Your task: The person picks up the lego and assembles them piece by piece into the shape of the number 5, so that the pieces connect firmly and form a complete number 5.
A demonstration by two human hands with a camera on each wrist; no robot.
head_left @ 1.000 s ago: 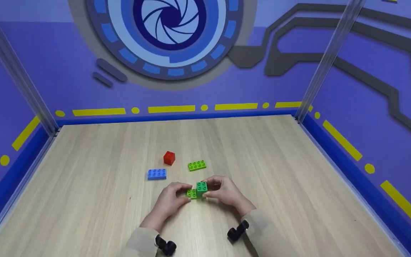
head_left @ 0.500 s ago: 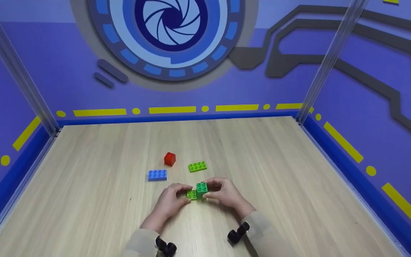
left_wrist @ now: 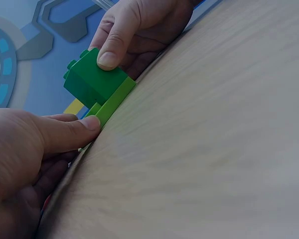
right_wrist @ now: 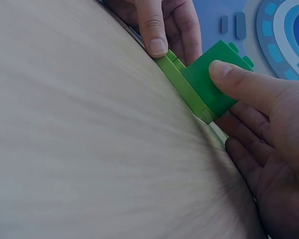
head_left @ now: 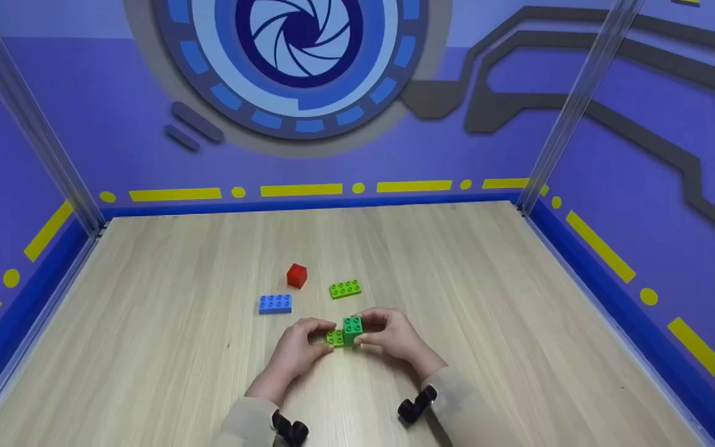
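Inside purple walls (head_left: pixel 370 158), right grip (head_left: pixel 396 336) pinching green brick (head_left: pixel 352 331), lime brick (head_left: pixel 334 338) beneath

Upper brick (head_left: pixel 352 331), medium green; lower brick (head_left: pixel 334 337), lime green. Farther flat brick (head_left: pixel 346 289), also lime green; oblong brick (head_left: pixel 275 304), blue; small cube (head_left: pixel 296 276), red. Tabletop (head_left: pixel 146 323), pale tan with streaked wood grain. Walls (head_left: pixel 103 124), violet-blue with yellow dashes (head_left: pixel 301 190) and dots (head_left: pixel 238 192) above a deep blue base band (head_left: pixel 308 205); roundel (head_left: pixel 300 25), concentric blue rings around a pale, dark-outlined blade pattern. Sleeves (head_left: pixel 463 403), beige; wrist cameras (head_left: pixel 410 410), black.
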